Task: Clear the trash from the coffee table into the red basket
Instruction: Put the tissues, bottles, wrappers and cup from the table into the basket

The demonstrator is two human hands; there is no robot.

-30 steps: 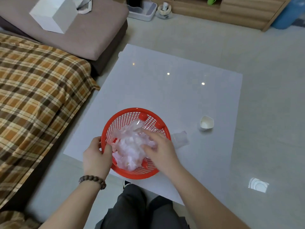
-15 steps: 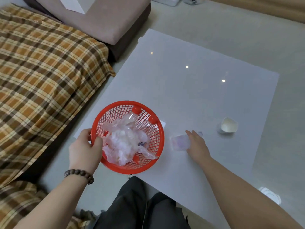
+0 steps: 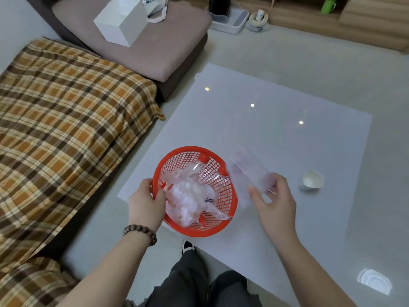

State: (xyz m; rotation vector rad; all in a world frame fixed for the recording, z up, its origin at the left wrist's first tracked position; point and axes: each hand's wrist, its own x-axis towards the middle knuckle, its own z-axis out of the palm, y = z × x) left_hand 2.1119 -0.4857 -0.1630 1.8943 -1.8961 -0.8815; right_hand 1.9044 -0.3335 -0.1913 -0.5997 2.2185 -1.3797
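The red basket [image 3: 223,209] sits at the near left corner of the white coffee table [image 3: 276,134]. Crumpled clear plastic bags [image 3: 188,196] and bottles with red caps [image 3: 202,157] fill it. My left hand [image 3: 146,200] grips the basket's left rim. My right hand [image 3: 272,200] holds a clear plastic cup [image 3: 247,171], blurred by motion, lifted just right of the basket's rim. A small white paper cup [image 3: 312,179] lies on its side on the table, right of my right hand.
A plaid-covered sofa [image 3: 66,129] runs along the left, with a taupe cushion [image 3: 143,45] and a white box [image 3: 121,21] behind it. A wooden cabinet [image 3: 354,21] and a white tray [image 3: 230,21] stand at the back. My knees [image 3: 199,284] are below the table's near edge.
My right hand left the basket, reached right to the clear cup on the table, took it and lifted it toward the basket. My left hand kept holding the rim.
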